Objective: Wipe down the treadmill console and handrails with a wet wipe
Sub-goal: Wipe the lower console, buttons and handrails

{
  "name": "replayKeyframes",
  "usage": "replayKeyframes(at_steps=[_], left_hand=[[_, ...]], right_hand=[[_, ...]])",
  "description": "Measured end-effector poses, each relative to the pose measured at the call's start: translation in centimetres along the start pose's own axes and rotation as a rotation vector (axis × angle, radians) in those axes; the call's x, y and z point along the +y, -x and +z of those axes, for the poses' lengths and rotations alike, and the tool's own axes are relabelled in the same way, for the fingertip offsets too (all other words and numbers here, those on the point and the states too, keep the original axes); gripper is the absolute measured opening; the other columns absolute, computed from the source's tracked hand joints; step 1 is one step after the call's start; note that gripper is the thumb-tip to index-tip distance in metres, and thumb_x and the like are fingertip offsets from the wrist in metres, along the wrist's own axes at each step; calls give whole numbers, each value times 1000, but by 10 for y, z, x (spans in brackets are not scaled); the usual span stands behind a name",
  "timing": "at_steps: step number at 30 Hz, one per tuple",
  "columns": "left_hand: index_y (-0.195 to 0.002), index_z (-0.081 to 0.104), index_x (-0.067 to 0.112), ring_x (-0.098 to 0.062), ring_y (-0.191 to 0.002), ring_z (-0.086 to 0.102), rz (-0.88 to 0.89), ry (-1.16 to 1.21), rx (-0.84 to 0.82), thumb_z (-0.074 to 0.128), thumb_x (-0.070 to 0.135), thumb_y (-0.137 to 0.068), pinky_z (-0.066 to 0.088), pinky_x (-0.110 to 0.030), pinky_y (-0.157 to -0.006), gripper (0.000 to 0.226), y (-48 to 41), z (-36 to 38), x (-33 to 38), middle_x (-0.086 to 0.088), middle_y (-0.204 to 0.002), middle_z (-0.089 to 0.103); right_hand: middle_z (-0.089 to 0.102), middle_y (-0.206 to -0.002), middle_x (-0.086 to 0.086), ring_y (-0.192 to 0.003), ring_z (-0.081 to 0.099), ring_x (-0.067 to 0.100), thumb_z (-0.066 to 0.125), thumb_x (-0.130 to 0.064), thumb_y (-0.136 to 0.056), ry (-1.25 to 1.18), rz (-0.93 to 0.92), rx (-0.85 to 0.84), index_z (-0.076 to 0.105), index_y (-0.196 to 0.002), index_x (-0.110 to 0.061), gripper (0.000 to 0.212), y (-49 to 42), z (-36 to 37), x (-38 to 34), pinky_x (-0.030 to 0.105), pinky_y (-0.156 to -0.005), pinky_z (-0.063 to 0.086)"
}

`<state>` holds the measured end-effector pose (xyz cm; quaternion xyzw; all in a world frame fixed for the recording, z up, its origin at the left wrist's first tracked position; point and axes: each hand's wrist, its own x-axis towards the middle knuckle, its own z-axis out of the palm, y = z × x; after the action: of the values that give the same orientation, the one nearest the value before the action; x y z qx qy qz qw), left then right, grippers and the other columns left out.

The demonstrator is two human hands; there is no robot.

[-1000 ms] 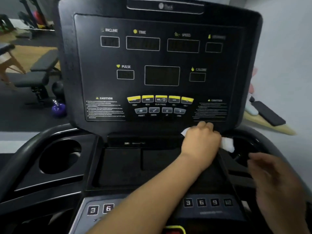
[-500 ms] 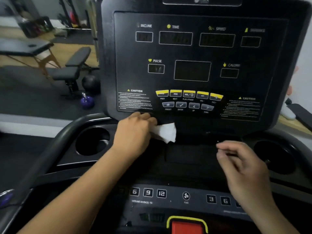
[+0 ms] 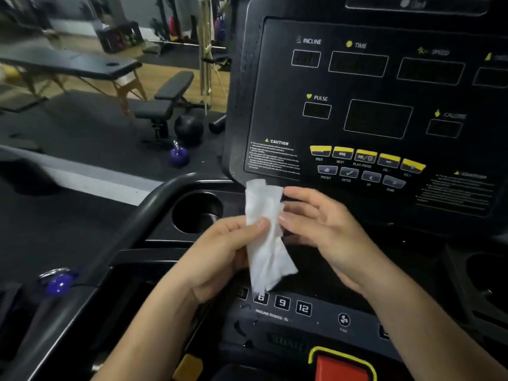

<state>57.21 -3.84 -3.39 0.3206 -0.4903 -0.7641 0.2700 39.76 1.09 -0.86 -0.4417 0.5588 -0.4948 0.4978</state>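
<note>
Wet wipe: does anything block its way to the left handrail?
Nothing visible does. The wet wipe, pinched by the left hand, hangs above the console; only an open cup holder lies before the handrail.

Worn on the head; looked forward and down, very near the treadmill console (image 3: 384, 105), cropped at the top and right edges. Took in the handrail (image 3: 129, 224) low on the left and the gym floor (image 3: 82, 125) beyond.
</note>
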Motion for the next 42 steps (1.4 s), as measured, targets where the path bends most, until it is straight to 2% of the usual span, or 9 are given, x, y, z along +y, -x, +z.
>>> replayKeyframes(at_steps=[6, 11, 15, 19, 26, 31, 34, 38, 42], left_hand=[[-109, 66, -7, -33, -93, 63, -12, 11, -15, 57, 39, -92, 50, -40, -83, 49, 7, 0, -6, -24, -105, 67], [-106, 68, 8, -37, -100, 57, -1, 165, -9, 49, 51, -91, 46, -46, -88, 49, 9, 2, -6, -27, -113, 59], [-82, 63, 12, -25, -72, 56, 56, 249, 19, 62, 31, -87, 50, -32, -63, 20, 6, 5, -9, -15, -84, 61], [-108, 65, 6, -28, -87, 61, 144, 240, -26, 74, 16, -74, 53, -36, -75, 37, 2, 2, -15, -19, -100, 60], [-124, 62, 19, -26, -95, 66, 179, -79, 20, 82, 13, -68, 54, -30, -79, 60, 5, -1, -9, -18, -103, 66], [-127, 55, 35, -38, -82, 63, 245, -112, 192, 78, 13, -71, 54, -53, -81, 65, 7, 11, -3, -26, -89, 60], [-123, 61, 34, -43, -98, 66, 239, -119, 153, 79, 10, -71, 56, -53, -86, 60, 13, 7, -2, -28, -106, 62], [-93, 74, 26, -15, -80, 70, 230, -505, 227, 82, 9, -75, 56, -23, -70, 27, 18, 0, -3, 2, -86, 74], [-79, 70, 31, -10, -69, 63, 310, -828, 387, 87, 22, -68, 52, -30, -65, 22, 18, 3, -8, 3, -75, 65]], right_hand=[[71, -80, 4, -75, 63, 10, 63, -17, -92, 234, -183, -18, 73, -88, -12, 12, -7, 13, -9, 28, -73, 50], [70, -79, 1, -73, 62, 9, 56, -17, -96, 235, -163, 19, 74, -95, -18, 18, -4, 6, -5, 26, -66, 50], [74, -93, 6, -91, 70, 21, 57, -17, -95, 97, -55, 10, 71, -105, -18, 17, -1, -1, 1, 39, -79, 57], [73, -86, 12, -77, 69, 25, 55, -14, -96, 13, 0, 41, 70, -102, -10, 16, 6, -4, 5, 31, -61, 54], [71, -101, 14, -98, 68, 30, 56, -22, -91, -235, 97, 76, 62, -101, -5, 20, 12, -14, 11, 41, -80, 56], [71, -104, 21, -96, 69, 36, 74, -15, -69, -290, 267, -6, 43, -130, -20, 68, 25, 4, 27, 48, -90, 53], [73, -93, 19, -85, 71, 30, 69, 0, -80, -255, 192, 136, 45, -122, -25, 55, 28, 8, 30, 43, -76, 58], [71, -88, 11, -81, 68, 25, 61, -1, -90, -147, 104, 204, 61, -98, -16, 17, 33, 4, 35, 42, -72, 56], [71, -92, 0, -83, 70, 16, 83, -21, -69, 194, 78, 96, 66, -103, -28, 38, 41, 5, 36, 37, -78, 58]])
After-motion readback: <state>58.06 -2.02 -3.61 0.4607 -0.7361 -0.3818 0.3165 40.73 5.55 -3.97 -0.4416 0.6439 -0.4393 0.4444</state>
